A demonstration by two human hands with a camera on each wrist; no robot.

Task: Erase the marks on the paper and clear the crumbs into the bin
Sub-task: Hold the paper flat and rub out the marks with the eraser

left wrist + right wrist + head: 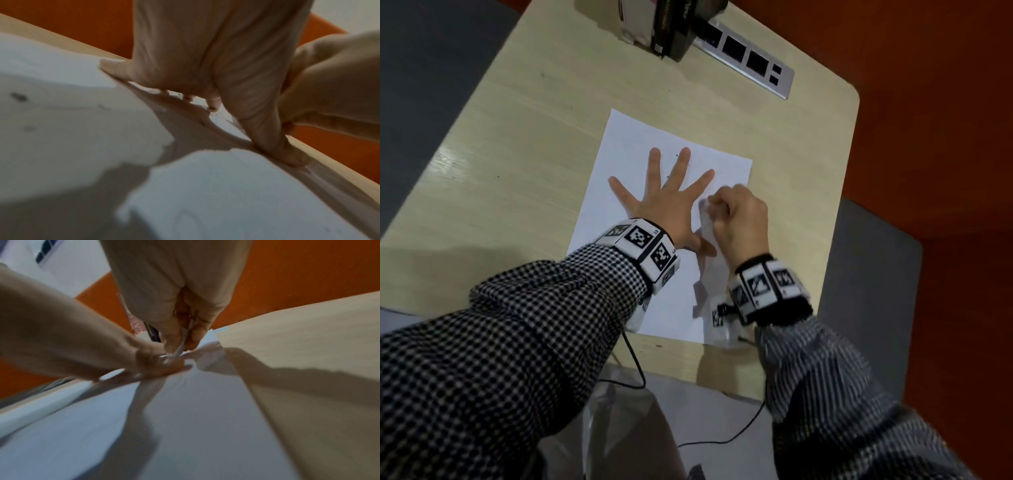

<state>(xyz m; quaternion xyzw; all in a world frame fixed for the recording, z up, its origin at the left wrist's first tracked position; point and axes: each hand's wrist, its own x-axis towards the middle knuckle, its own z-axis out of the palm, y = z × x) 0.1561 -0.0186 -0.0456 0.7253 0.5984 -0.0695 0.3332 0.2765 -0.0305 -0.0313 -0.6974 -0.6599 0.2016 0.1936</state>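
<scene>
Two hands, L hand point(667, 202) flat on paper point(630, 147)

**What the views hide or lose**

The right hand point(736, 216) curls around a small white thing point(179, 350) pinched in its grip; what it is cannot be told, since the fingers hide most of it. The marks point(676, 156) on the paper point(640, 144) are tiny specks, some hidden under the spread left hand point(664, 202). Both wrist views are blurred by motion. The dark boxes point(671, 27) at the far tabletop point(517, 137) edge are cut off by the frame. Their print is too small to read.
</scene>
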